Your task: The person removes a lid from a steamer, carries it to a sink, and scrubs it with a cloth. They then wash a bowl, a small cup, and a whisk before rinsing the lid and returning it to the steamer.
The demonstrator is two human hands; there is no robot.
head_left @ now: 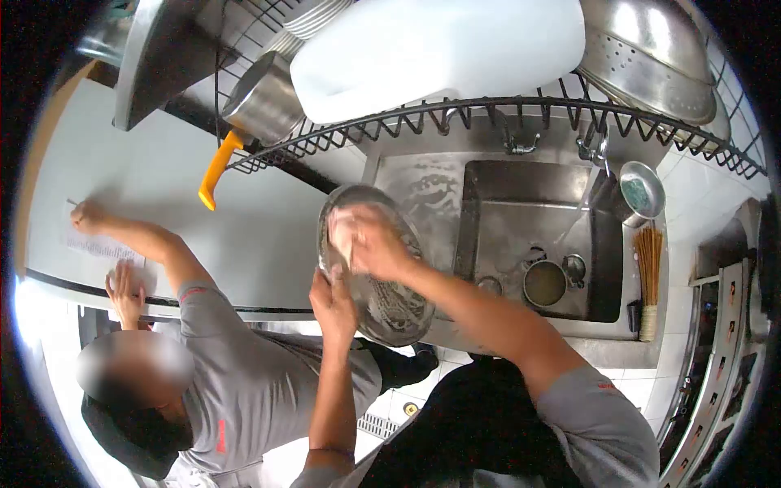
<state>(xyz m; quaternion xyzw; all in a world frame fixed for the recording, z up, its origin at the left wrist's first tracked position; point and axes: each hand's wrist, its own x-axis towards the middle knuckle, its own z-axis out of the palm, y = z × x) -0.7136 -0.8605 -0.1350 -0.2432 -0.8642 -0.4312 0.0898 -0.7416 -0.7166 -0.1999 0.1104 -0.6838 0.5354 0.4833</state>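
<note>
An oval metal tray (396,315), streaked with suds, is held tilted left of the sink. My left hand (333,305) grips its near left rim, fingers closed round the edge. Against the upper part of the tray's inner face is my right hand (370,240), blurred by motion, its fingers closed on a pale cloth or sponge (343,236). What the tray's underside touches is hidden.
The steel sink (476,244) holds a round pot (544,283) and small metal items under running water. A metal container (639,193) and stick brush (648,276) stand right. Overhead, a wire rack (488,103) bears cookware. At left, a co-worker (252,374) touches paper on a white counter (244,236).
</note>
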